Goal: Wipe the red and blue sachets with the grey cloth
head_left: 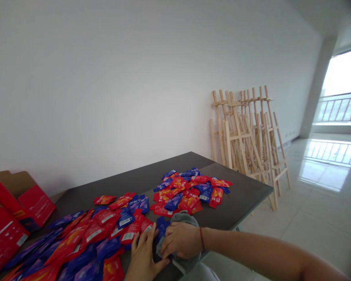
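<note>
My right hand (181, 239), with a thin red band at the wrist, is closed on a bunched grey cloth (184, 217) at the table's front edge. Beside the cloth lies a blue packet (163, 223), its lower part hidden behind my hands and the cloth. To the left, my left hand (144, 253) is open, fingers apart and thumb stretched toward the cloth. Its fingertips are next to a red packet (146, 225) with a white label. Whether they press on the blue packet I cannot tell.
Many red and blue packets (99, 230) cover the table's left side. A second pile (190, 191) lies on the dark table (236, 195) ahead. Open red cardboard boxes (36, 203) stand far left. Wooden easels (242, 136) lean by the white wall, beyond the table's right end.
</note>
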